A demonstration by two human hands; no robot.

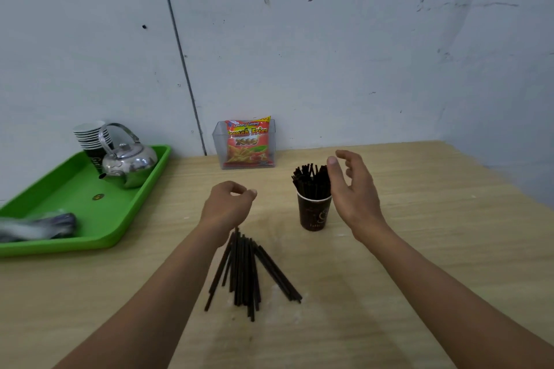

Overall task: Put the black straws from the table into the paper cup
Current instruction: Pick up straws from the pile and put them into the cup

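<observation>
Standing paper cup (pixel 314 213) holds black straws (pixel 311 181); right fingers (pixel 344 155) spread beside; left fingers (pixel 238 188) curled, grip unclear

- A light wooden table (pixel 419 249) carries everything.
- A brown paper cup (pixel 314 213) stands upright on it.
- Black straws (pixel 248 272) lie piled near the cup, front-left of it.
- A green tray (pixel 69 189) sits well left of the cup.
- A clear holder (pixel 218 147) stands behind the cup, to its left.

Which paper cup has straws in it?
The single brown cup standing on the table beside the right hand, black straws sticking out. The stacked cups on the green tray show none.
</observation>
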